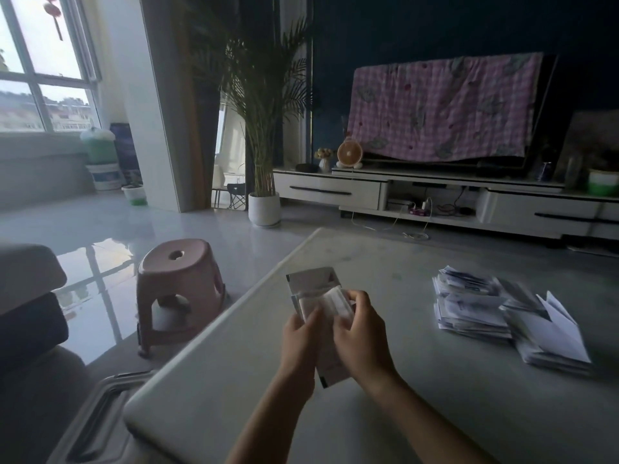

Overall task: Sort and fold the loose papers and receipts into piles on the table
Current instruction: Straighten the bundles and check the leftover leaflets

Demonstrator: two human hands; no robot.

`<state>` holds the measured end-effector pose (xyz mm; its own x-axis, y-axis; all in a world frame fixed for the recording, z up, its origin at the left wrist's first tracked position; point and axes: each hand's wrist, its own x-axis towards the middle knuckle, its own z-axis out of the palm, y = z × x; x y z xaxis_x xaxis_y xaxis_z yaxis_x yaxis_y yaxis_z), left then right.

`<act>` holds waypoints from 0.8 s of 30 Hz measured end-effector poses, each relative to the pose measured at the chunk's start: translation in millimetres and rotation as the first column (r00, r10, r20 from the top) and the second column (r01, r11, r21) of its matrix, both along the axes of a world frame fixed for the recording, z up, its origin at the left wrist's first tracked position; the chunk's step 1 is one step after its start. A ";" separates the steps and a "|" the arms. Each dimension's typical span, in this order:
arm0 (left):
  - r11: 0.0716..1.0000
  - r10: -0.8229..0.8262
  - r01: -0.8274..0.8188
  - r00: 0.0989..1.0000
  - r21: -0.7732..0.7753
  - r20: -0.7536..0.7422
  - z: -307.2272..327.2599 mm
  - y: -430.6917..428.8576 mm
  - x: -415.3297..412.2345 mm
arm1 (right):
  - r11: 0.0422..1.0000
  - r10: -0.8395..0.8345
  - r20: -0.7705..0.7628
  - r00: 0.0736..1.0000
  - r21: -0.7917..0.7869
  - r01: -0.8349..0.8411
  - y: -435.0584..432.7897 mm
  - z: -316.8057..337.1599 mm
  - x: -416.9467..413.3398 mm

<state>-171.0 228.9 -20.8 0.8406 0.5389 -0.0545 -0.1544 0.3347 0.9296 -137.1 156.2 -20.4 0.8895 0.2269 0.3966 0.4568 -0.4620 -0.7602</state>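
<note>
Both hands hold a small bundle of papers (316, 289) above the near left part of the grey table (385, 262). My left hand (299, 343) grips the bundle from the left, thumb on its face. My right hand (360, 333) pinches a white receipt on the front of the bundle, fingers curled over its right edge. The bundle's lower corner pokes out below my hands. On the table's right side lie two heaps of folded papers: a stack of printed receipts (469, 301) and, nearer me, a pile of folded white sheets (552, 333).
A pink plastic stool (179, 286) stands on the glossy floor left of the table. A sofa edge (30, 296) is at far left. Beyond the table are a potted palm (264, 205) and a low TV cabinet (435, 192) with a cloth-covered screen.
</note>
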 end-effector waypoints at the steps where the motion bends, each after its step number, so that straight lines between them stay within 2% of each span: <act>1: 0.999 0.017 -0.017 1.000 0.034 -0.009 -2.9 -1.4 0.2 | 0.997 -0.052 0.020 0.998 -0.057 0.053 -1.2 -2.2 1.0; 3: 0.999 0.032 -0.032 0.999 0.023 -0.012 -6.9 -2.9 1.6 | 0.981 -0.132 0.035 0.991 -0.136 0.136 -6.7 -0.4 7.4; 4: 1.000 0.020 -0.020 1.000 -0.018 -0.003 -6.9 -3.0 1.9 | 0.986 -0.125 -0.037 0.991 -0.112 0.120 -10.4 2.6 11.3; 5: 0.998 0.000 0.000 1.000 -0.069 0.006 -6.6 -3.1 2.4 | 0.997 -0.075 -0.173 0.982 -0.047 0.068 -14.3 7.0 15.5; 7: 0.987 -0.030 0.032 0.999 -0.158 0.015 -7.9 -3.5 5.2 | 0.993 0.100 -0.430 0.897 0.100 -0.063 -22.7 13.8 22.8; 9: 0.985 -0.030 0.026 0.999 -0.168 -0.021 -10.1 -5.7 6.7 | 0.974 0.224 -0.506 0.833 0.156 -0.167 -30.6 13.7 27.1; 10: 0.989 -0.018 0.011 0.999 -0.146 -0.046 -10.6 -8.7 6.4 | 0.971 0.239 -0.506 0.828 0.142 -0.194 -33.4 11.6 29.3; 12: 0.999 0.040 -0.040 0.993 0.006 -0.110 -16.4 -13.5 6.2 | 0.967 0.247 -0.529 0.812 0.083 -0.241 -38.2 4.7 34.1; 14: 0.957 0.115 -0.061 0.977 0.282 -0.182 -22.9 -20.3 1.4 | 0.966 0.185 -0.548 0.816 -0.052 -0.254 -42.6 -5.5 38.6; 15: 0.875 0.185 -0.040 0.948 0.483 -0.257 -27.4 -20.6 -1.7 | 0.962 0.122 -0.515 0.848 -0.148 -0.228 -43.9 -11.9 40.1; 16: 0.720 0.326 -0.045 0.903 0.692 -0.280 -33.8 -19.3 -3.4 | 0.955 0.055 -0.466 0.883 -0.232 -0.182 -44.5 -17.3 39.8; 17: 0.521 0.457 -0.094 0.870 0.848 -0.185 -37.9 -17.8 -5.5 | 0.938 -0.011 -0.408 0.913 -0.321 -0.132 -45.2 -21.6 37.4; 18: 0.329 0.496 -0.163 0.868 0.930 -0.023 -40.5 -17.9 -8.5 | 0.906 -0.065 -0.339 0.939 -0.415 -0.087 -46.5 -25.1 32.8; 19: 0.196 0.459 -0.218 0.882 0.956 0.107 -42.1 -18.8 -11.8 | 0.863 -0.099 -0.260 0.960 -0.503 -0.047 -47.2 -26.8 28.2; 20: 0.103 0.409 -0.229 0.897 0.968 0.169 -43.8 -20.7 -14.5 | 0.822 -0.129 -0.157 0.979 -0.569 0.017 -46.9 -28.6 24.6; 22: 0.044 0.339 -0.138 0.934 0.989 0.115 -52.4 -22.8 -16.2 | 0.729 -0.148 0.070 0.986 -0.667 0.157 -47.1 -28.7 16.2; 24: 0.042 0.319 -0.032 0.948 0.999 0.017 -57.6 -24.1 -15.3 | 0.724 -0.074 0.251 0.965 -0.652 0.225 -46.1 -29.3 16.8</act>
